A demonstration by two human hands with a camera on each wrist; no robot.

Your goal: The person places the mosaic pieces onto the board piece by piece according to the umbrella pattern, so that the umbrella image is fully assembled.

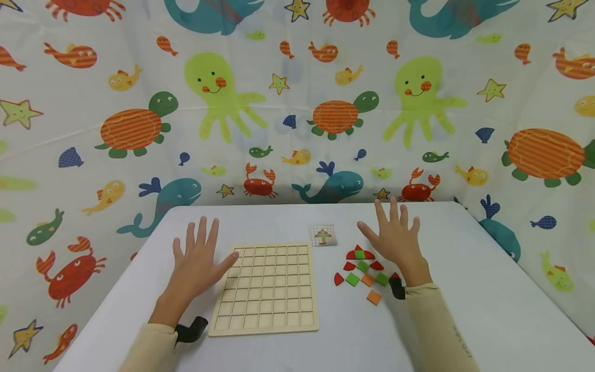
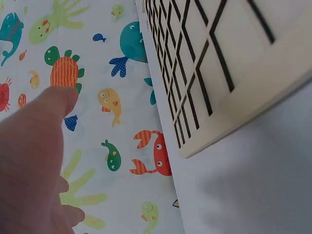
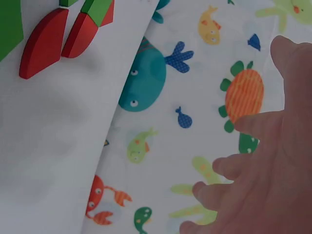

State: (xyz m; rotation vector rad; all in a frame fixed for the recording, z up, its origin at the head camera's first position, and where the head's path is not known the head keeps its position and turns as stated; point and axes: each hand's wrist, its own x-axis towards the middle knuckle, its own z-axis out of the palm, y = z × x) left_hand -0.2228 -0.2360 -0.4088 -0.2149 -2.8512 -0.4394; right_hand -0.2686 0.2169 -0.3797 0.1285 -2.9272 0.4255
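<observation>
A pale wooden grid board (image 1: pixel 267 284) with square cells lies on the white table, its cells bare. My left hand (image 1: pixel 197 266) is spread flat above its left side, thumb over the board's corner, holding nothing. To the right of the board lie several loose pieces: green squares (image 1: pixel 352 279), orange squares (image 1: pixel 374 297) and red rounded wedges (image 1: pixel 339 279). Beyond and right of them, my right hand (image 1: pixel 397 240) is spread with fingers apart and holds nothing. In the right wrist view, red wedges (image 3: pixel 46 44) lie on the table near that hand.
A small card (image 1: pixel 323 235) with a printed grid and a coloured figure lies behind the board. Behind the table hangs a cloth (image 1: pixel 279 113) printed with sea animals. Dark straps with a camera (image 1: pixel 190 329) sit at the wrists.
</observation>
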